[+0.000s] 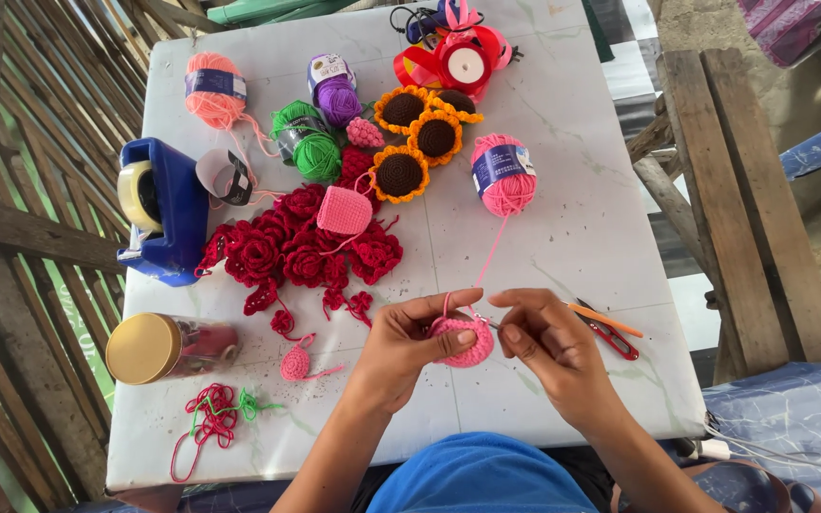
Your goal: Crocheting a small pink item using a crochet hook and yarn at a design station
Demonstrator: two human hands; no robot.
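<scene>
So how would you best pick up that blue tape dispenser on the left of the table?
Grip the tape dispenser across its narrow blue body, coming down from above. It lies long and slim, with open table on its far side; the red crocheted roses crowd its right, so keep fingers clear there.

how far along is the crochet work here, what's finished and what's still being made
Done, by the look of it: a heap of red crocheted roses, three sunflowers and a small pink cup-shaped piece on the table. In hand: the left hand holds a small round pink piece, the right hand works at its edge, a strand running to the pink yarn ball. Left: that piece looks small and unfinished; orange, purple and green balls remain.
</scene>
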